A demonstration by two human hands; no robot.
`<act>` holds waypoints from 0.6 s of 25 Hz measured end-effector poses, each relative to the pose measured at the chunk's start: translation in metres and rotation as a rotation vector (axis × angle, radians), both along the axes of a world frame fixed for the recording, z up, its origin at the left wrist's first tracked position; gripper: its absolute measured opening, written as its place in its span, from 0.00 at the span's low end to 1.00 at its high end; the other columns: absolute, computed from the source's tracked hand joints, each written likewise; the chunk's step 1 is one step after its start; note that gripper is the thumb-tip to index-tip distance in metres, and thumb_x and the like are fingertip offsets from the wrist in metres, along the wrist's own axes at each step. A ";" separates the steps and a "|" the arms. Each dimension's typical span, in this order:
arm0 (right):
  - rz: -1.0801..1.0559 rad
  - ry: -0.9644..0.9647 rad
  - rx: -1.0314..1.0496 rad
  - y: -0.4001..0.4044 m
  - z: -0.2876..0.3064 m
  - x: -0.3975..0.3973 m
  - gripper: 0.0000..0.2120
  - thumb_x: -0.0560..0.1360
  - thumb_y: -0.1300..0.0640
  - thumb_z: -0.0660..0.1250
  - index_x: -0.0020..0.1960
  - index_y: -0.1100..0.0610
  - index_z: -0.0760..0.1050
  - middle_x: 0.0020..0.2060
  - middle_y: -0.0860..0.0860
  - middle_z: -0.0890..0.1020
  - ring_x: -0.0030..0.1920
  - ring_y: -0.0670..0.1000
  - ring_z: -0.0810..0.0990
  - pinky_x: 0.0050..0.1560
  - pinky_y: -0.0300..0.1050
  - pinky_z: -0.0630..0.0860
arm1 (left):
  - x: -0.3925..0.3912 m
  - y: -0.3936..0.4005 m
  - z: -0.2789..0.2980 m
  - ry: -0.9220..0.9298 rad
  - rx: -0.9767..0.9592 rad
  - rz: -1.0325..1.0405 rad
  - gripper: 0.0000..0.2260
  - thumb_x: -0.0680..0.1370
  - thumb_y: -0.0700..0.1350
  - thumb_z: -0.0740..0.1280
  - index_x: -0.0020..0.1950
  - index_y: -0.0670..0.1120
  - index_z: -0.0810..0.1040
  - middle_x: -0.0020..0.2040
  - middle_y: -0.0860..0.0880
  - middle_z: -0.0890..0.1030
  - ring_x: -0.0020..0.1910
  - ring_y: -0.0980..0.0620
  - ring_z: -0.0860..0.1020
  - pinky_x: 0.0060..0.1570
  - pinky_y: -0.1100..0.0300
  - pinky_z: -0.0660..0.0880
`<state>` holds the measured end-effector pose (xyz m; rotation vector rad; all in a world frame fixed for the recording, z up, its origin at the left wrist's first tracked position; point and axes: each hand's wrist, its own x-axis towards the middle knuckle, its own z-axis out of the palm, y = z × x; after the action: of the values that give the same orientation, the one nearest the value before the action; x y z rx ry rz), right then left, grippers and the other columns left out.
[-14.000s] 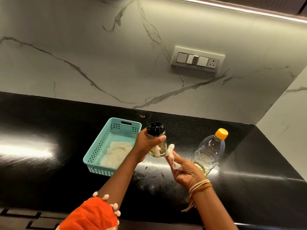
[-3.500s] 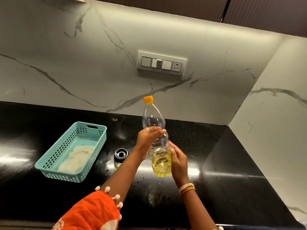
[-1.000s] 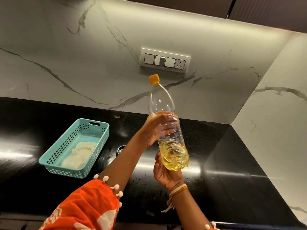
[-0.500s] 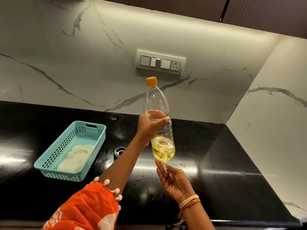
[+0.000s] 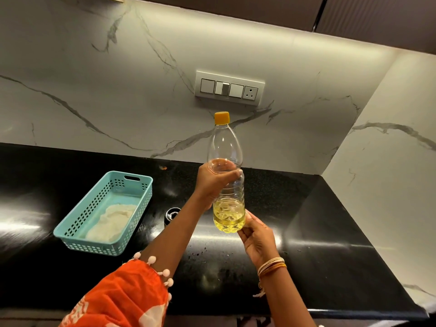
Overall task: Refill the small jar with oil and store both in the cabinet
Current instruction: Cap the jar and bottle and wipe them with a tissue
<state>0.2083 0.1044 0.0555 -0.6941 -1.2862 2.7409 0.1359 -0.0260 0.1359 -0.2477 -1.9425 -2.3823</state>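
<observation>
From the head view, we see our left hand (image 5: 213, 182) wrapped around the middle of the clear plastic oil bottle with the yellow cap (image 5: 227, 175), the fingers (image 5: 236, 173) curled round its body. Our right hand (image 5: 256, 234) holds the bottom of the bottle from the side, its fingers bent against the base where the yellow oil sits. The bottle is lifted above the black glossy bench (image 5: 318, 244), in front of the marble wall. Its long axis is almost vertical, with the cap pointing up and a little away from us, and the cap is closed.

The small glass jar with the black lid (image 5: 171, 214) stands on the bench, partly hidden behind our left forearm, just right of the turquoise plastic basket (image 5: 77, 237) that holds a white cloth (image 5: 113, 223). We cannot tell how much oil is inside the jar.

We judge that the pouring is done, because both containers are capped. What is left is to put the bottle and the jar in the cabinet; the dark cabinet doors (image 5: 377, 17) above are closed.
</observation>
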 end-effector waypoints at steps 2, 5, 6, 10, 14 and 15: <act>0.070 -0.034 -0.059 -0.003 -0.001 0.003 0.15 0.79 0.69 0.58 0.63 0.68 0.73 0.50 0.62 0.82 0.46 0.55 0.82 0.45 0.44 0.81 | -0.001 -0.004 -0.003 -0.014 -0.006 0.035 0.07 0.67 0.38 0.77 0.41 0.46 0.82 0.36 0.51 0.84 0.36 0.56 0.84 0.34 0.66 0.78; -0.002 -0.051 0.070 -0.011 -0.012 0.015 0.13 0.79 0.67 0.60 0.62 0.67 0.75 0.48 0.61 0.83 0.47 0.55 0.82 0.43 0.43 0.82 | -0.002 -0.012 -0.008 -0.026 0.008 0.085 0.07 0.68 0.37 0.77 0.40 0.47 0.82 0.37 0.49 0.84 0.38 0.54 0.84 0.37 0.62 0.79; -0.059 -0.025 0.177 -0.015 -0.016 0.020 0.12 0.78 0.67 0.62 0.61 0.66 0.76 0.49 0.61 0.83 0.48 0.55 0.82 0.44 0.43 0.82 | -0.003 -0.014 -0.009 -0.024 0.013 0.097 0.07 0.68 0.38 0.77 0.40 0.47 0.82 0.37 0.49 0.84 0.38 0.53 0.84 0.38 0.60 0.79; -0.300 0.236 0.801 -0.044 -0.028 0.041 0.12 0.74 0.66 0.70 0.56 0.57 0.81 0.51 0.50 0.85 0.53 0.44 0.83 0.52 0.39 0.80 | -0.005 -0.014 -0.010 -0.019 -0.012 0.156 0.08 0.66 0.38 0.78 0.42 0.43 0.82 0.38 0.47 0.84 0.38 0.54 0.84 0.37 0.59 0.80; -0.404 0.344 1.041 -0.049 -0.029 0.038 0.12 0.70 0.67 0.73 0.50 0.54 0.83 0.45 0.47 0.86 0.47 0.41 0.83 0.48 0.34 0.79 | -0.003 -0.007 -0.015 -0.045 -0.029 0.222 0.13 0.65 0.38 0.79 0.46 0.37 0.82 0.41 0.43 0.84 0.41 0.46 0.84 0.45 0.48 0.83; -0.426 0.302 1.018 -0.043 -0.028 0.031 0.11 0.70 0.67 0.73 0.49 0.54 0.83 0.44 0.49 0.86 0.46 0.44 0.84 0.47 0.37 0.80 | -0.003 -0.007 -0.016 -0.055 -0.036 0.224 0.13 0.65 0.38 0.79 0.46 0.38 0.82 0.42 0.42 0.84 0.42 0.46 0.84 0.46 0.47 0.82</act>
<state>0.2393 0.0611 0.0273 -0.3529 -1.8708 1.4721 0.1327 -0.0328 0.1199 0.0336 -1.9231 -2.2358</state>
